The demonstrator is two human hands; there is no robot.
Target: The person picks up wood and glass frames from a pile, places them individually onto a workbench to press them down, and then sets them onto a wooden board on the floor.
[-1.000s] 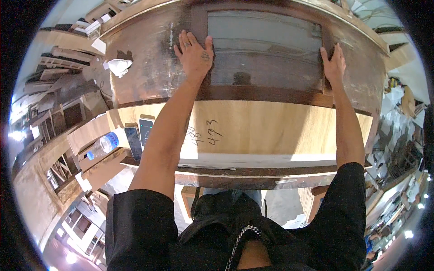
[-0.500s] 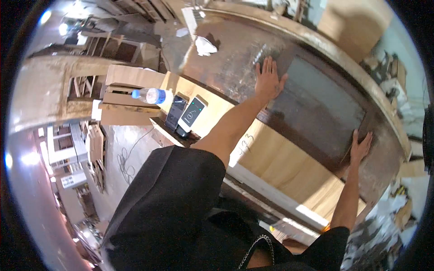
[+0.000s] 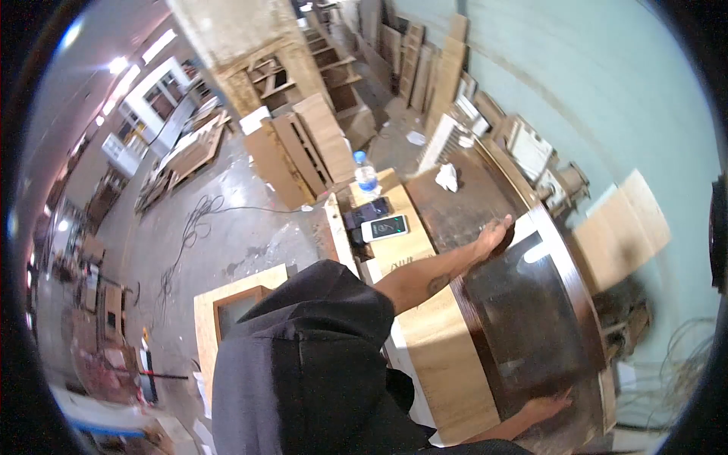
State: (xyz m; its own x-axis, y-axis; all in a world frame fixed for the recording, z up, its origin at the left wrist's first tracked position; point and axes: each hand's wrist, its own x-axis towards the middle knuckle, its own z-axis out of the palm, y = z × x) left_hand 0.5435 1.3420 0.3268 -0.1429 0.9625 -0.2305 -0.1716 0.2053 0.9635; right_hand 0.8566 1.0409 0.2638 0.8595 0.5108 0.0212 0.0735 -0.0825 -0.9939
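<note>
A dark brown wooden frame [image 3: 588, 307] with a grey glass-like pane [image 3: 519, 307] lies on a brown worktop at the right. My left hand [image 3: 493, 238] rests at the frame's far end, its fingers stretched along the edge; what lies under the palm is hidden. At the near end, my right hand [image 3: 547, 407] touches the frame with its fingers spread. A pale plywood board [image 3: 444, 356] runs along the frame's left side, under my left forearm.
On the board's far part stand a water bottle [image 3: 365, 176], a white phone [image 3: 384, 227] and a dark phone [image 3: 366, 212]. Crumpled white paper [image 3: 447, 177] lies on the worktop [image 3: 432, 201]. A loose cable [image 3: 201, 216] coils on the floor; planks [image 3: 444, 72] lean against the wall.
My view has swung left, so more floor and wall show. My left hand has shifted from lying flat to the frame's end edge. My right hand stays at the opposite end, fingers spread.
</note>
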